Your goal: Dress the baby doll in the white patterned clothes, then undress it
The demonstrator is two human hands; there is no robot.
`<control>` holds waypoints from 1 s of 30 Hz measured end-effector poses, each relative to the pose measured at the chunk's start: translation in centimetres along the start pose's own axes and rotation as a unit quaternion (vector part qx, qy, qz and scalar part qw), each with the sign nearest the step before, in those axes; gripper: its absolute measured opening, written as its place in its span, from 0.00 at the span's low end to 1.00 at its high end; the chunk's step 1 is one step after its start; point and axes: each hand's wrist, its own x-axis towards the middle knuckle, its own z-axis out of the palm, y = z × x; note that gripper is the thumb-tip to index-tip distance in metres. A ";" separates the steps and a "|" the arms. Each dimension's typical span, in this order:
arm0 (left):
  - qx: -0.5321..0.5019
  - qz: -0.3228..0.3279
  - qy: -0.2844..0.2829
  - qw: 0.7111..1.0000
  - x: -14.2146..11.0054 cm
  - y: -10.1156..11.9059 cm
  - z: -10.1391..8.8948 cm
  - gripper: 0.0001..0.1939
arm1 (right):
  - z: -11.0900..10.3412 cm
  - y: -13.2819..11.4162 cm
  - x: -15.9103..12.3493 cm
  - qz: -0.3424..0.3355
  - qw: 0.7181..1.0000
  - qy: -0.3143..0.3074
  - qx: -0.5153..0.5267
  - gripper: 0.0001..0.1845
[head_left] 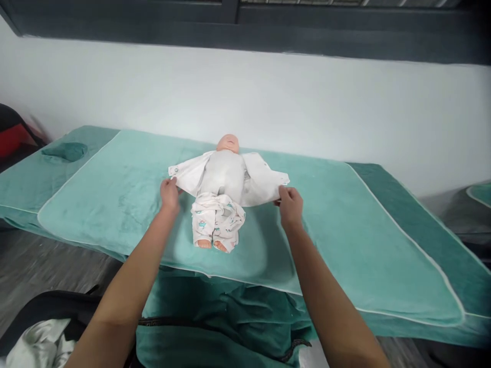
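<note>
A baby doll (229,144) lies on its back on the green-covered bed, its head toward the wall. Its white shirt (264,176) is spread wide at the front, baring the pale torso (222,171). My left hand (169,194) pinches the lower edge of the shirt's left side. On the other side, my right hand (290,204) grips the right edge and holds it out from the body. Printed white pants (203,220) cover the doll's legs, bunched at the waist, with both feet showing below.
The bed (364,255) runs along a white wall (268,102). A face hole (65,152) is at its left end. Crumpled pale cloth (42,342) lies on a black chair (53,304) at the lower left. Another black chair with something red (15,140) stands at far left.
</note>
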 end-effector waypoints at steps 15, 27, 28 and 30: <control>0.084 0.014 -0.465 0.881 -3.9 0.9 -3.4 0.15 | 3.6 -5.0 -6.2 -0.226 0.887 -0.403 -0.004 0.12; 0.225 0.127 -0.556 0.790 -6.4 4.8 -5.4 0.16 | 0.8 -5.2 -7.2 -0.342 0.825 -0.424 -0.153 0.13; 0.238 0.150 -0.551 0.785 -6.6 4.9 -5.2 0.14 | 0.9 -5.0 -7.1 -0.348 0.831 -0.403 -0.162 0.14; 0.249 0.204 -0.545 0.774 -6.8 5.0 -4.9 0.08 | 1.2 -4.5 -6.9 -0.359 0.846 -0.352 -0.177 0.15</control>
